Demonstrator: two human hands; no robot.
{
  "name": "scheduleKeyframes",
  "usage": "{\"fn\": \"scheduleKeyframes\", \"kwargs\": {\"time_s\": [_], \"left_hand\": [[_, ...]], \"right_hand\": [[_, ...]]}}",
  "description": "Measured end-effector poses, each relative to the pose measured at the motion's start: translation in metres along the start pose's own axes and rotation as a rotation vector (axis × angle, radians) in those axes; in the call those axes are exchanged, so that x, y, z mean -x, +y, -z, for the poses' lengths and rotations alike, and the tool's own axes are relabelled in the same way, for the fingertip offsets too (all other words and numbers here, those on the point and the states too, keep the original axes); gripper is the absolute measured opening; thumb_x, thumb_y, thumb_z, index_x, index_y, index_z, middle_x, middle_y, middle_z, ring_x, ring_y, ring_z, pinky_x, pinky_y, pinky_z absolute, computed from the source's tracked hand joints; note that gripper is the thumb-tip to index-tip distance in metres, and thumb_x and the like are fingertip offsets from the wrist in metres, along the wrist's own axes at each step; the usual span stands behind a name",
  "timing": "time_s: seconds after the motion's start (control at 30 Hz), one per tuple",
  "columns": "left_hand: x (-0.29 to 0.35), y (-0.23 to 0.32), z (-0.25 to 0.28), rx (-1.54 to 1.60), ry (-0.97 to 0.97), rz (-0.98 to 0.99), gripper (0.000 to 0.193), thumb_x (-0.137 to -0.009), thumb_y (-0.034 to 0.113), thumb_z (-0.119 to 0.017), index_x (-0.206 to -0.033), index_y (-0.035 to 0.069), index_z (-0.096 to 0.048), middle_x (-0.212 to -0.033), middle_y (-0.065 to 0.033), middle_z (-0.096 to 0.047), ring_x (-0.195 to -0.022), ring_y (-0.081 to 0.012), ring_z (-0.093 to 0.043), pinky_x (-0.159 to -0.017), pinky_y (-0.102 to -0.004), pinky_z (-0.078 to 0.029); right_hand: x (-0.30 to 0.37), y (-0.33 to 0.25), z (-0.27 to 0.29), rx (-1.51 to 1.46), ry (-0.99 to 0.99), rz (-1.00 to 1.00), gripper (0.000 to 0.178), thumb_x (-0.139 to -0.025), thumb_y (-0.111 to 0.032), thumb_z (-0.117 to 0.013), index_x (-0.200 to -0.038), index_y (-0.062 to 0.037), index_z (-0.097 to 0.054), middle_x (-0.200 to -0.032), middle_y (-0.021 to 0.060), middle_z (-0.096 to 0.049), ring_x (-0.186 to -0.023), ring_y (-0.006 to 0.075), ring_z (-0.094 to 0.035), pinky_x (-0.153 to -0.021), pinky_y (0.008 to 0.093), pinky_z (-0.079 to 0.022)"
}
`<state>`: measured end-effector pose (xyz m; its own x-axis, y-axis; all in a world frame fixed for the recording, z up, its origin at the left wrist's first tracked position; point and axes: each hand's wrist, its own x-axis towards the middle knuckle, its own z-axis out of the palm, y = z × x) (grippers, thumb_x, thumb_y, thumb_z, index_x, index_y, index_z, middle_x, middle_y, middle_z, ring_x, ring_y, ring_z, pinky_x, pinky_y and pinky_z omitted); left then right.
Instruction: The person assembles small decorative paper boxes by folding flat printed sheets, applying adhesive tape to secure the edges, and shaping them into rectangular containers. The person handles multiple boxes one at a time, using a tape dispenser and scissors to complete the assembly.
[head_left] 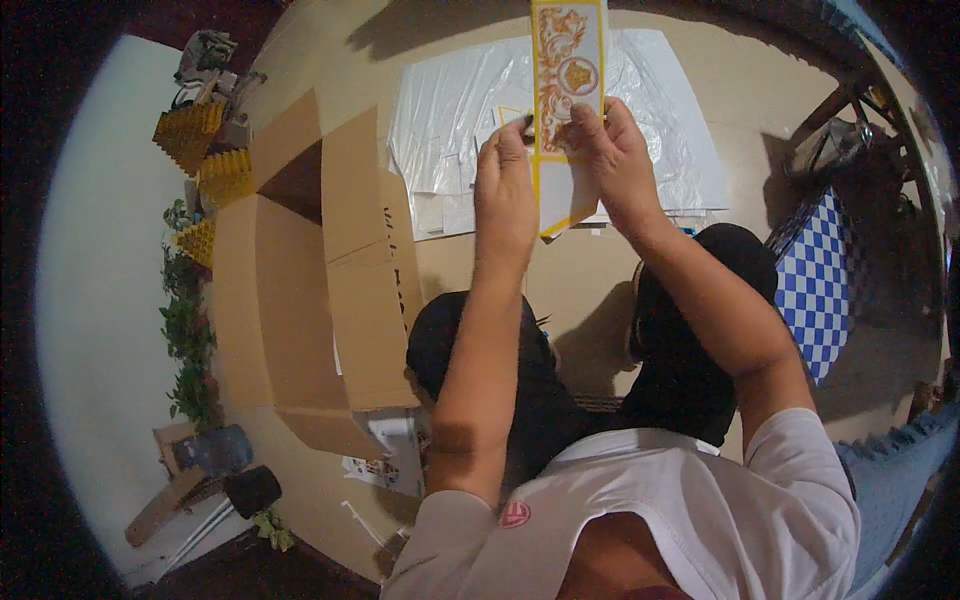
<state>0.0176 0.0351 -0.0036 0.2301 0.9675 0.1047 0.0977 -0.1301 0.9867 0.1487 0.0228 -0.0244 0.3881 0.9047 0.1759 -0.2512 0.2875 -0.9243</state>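
A: Where was the yellow-edged card (pixel 558 90)?

B: Held up over the plastic-covered sheet (pixel 665 130), ornate orange print above, plain white part below.

A: Hands?

B: Right hand (pixel 625 170) closed on the card's right edge, thumb across the print; left hand (pixel 505 195) half curled at its left edge, grip there unclear.

A: Surroundings?

B: Open cardboard box (pixel 370 300) left of the sheet, blue-and-white checked panel (pixel 815 290) to its lower right.

A: Risks?

B: Judged: hard thumb pressure could have creased the card; a loose left hold could have let it twist and slip onto the sheet
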Motion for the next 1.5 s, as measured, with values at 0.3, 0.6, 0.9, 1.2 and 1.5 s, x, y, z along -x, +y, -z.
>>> {"fn": "scheduleKeyframes", "kwargs": {"time_s": [0.3, 0.6, 0.9, 1.2, 1.5], "left_hand": [[0.003, 0.002, -0.013, 0.319, -0.054, 0.028, 0.065, -0.100, 0.056, -0.023, -0.135, 0.005, -0.040, -0.129, -0.0106, -0.045, -0.120, -0.0207, -0.045, -0.103, -0.0337, -0.035], [0.006, 0.013, -0.020, 0.765, -0.295, 0.151, 0.069, -0.097, 0.059, -0.024, -0.143, 0.009, -0.028, -0.138, -0.0096, -0.042, -0.127, -0.0223, -0.043, -0.106, -0.0351, -0.034], [0.013, 0.002, -0.024, 0.617, -0.247, 0.074, 0.054, -0.099, 0.019, -0.049, -0.146, 0.010, -0.023, -0.137, -0.0070, -0.043, -0.125, -0.0198, -0.044, -0.105, -0.0343, -0.035], [0.012, 0.012, -0.006, 0.683, -0.034, 0.219, 0.074, -0.091, 0.030, -0.063, -0.146, 0.006, -0.020, -0.134, -0.0103, -0.042, -0.116, -0.0236, -0.049, -0.100, -0.0375, -0.039], [0.011, 0.012, -0.008, 0.620, -0.185, 0.111, 0.049, -0.090, 0.012, -0.063, -0.134, 0.002, -0.043, -0.117, -0.0080, -0.053, -0.109, -0.0181, -0.053, -0.097, -0.0319, -0.042]], "right_hand": [[0.002, 0.011, -0.004, -0.196, 0.061, -0.020, 0.035, -0.096, -0.032, -0.058, -0.104, 0.0012, -0.051, -0.086, 0.0072, -0.063, -0.076, 0.0085, -0.057, -0.066, 0.0220, -0.046], [0.005, 0.010, -0.005, -0.209, 0.038, -0.111, 0.035, -0.096, -0.033, -0.057, -0.104, 0.0005, -0.051, -0.088, 0.0067, -0.063, -0.077, 0.0088, -0.057, -0.068, 0.0225, -0.046], [0.007, 0.009, -0.010, -0.081, 0.039, -0.038, 0.031, -0.097, -0.028, -0.056, -0.108, 0.0007, -0.051, -0.089, 0.0066, -0.063, -0.078, 0.0084, -0.057, -0.068, 0.0231, -0.047], [0.000, -0.002, 0.005, -0.075, 0.237, 0.075, 0.036, -0.099, -0.039, -0.049, -0.097, -0.0025, -0.049, -0.086, 0.0047, -0.058, -0.077, 0.0095, -0.053, -0.070, 0.0247, -0.046], [-0.007, 0.003, 0.013, -0.140, 0.283, 0.066, 0.053, -0.099, -0.048, -0.041, -0.122, -0.0002, -0.048, -0.113, 0.0101, -0.059, -0.101, 0.0174, -0.058, -0.090, 0.0321, -0.046]]}}
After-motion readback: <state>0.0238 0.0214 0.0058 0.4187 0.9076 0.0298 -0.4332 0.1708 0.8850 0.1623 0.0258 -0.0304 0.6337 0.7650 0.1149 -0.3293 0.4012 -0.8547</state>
